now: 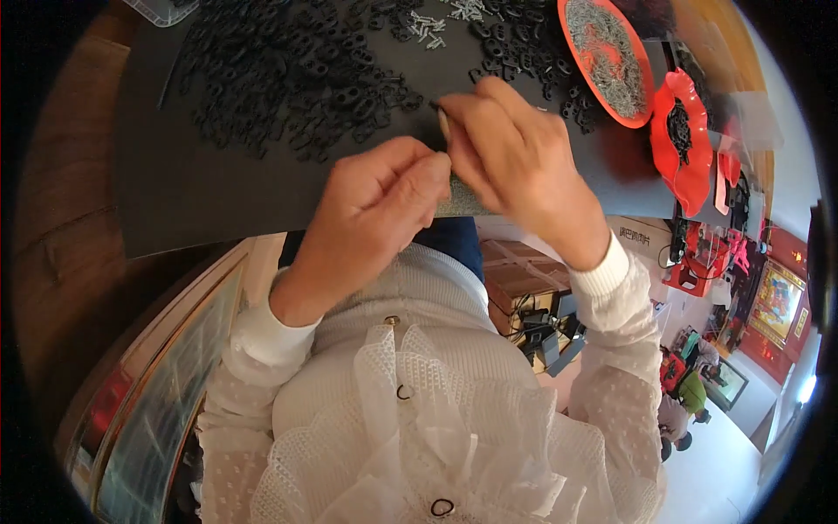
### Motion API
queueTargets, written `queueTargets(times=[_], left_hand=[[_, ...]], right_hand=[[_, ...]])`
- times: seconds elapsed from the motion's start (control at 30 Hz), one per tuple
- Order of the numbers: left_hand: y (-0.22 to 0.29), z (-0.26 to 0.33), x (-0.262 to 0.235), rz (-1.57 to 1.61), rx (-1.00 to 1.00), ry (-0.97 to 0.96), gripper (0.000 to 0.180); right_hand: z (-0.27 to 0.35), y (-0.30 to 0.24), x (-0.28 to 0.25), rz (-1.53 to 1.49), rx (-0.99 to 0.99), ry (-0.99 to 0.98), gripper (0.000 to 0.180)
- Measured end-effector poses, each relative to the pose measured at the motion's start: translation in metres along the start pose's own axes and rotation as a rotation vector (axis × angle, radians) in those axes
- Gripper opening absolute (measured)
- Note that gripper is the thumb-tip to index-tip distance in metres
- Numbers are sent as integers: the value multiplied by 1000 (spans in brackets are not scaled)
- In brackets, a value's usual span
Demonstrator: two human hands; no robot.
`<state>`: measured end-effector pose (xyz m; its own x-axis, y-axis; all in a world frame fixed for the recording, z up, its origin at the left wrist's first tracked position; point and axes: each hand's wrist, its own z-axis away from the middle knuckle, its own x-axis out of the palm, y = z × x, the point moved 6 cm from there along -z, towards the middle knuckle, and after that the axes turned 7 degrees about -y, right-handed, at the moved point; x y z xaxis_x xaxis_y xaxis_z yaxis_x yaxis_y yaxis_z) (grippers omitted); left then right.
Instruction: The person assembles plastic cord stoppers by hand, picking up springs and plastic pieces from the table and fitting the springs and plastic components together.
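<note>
My left hand is closed in a pinch over the near edge of the dark table, and whatever its fingertips hold is hidden. Close beside it, my right hand has its fingers bent and pressed together. A small black piece shows at the right fingertips, slightly blurred. Beyond the hands lies a wide heap of small black plastic parts, several with round holes. A second spread of black parts sits farther right. Small silver springs lie loose between the two.
An orange-red oval tray of silver springs stands at the far right. Next to it, a wavy red dish holds small black parts. The dark table top ends just before my body. Cardboard boxes stand below, at right.
</note>
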<state>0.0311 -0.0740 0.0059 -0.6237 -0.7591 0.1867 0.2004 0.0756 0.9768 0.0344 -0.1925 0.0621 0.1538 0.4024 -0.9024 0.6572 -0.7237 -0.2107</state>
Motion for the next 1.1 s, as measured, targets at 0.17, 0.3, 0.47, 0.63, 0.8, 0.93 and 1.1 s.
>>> queueTargets(times=[0.17,0.3,0.47,0.63,0.8,0.93,1.1], left_hand=[[5,-3,6,265,1,-78,29],[4,-5,6,386,-87,-122,32],[3,-6,3,221,-2,-71,39],[0,-8,-3,247,-32,-42,36],[-2,-7,-7,379,-6,13,30],[1,-8,-12,380,10,-4,22],[-1,-11,-14,279,-24,-50,18]], right_hand=[[13,-19,-11,-112,20,108,38],[17,-25,-14,-190,-48,117,33],[17,-20,-12,-203,-85,111,30],[13,-18,-5,-68,-133,91,30],[5,-15,-2,-109,-79,45,32],[-4,3,-8,-195,-72,21,27],[-25,64,14,-48,183,-101,17]])
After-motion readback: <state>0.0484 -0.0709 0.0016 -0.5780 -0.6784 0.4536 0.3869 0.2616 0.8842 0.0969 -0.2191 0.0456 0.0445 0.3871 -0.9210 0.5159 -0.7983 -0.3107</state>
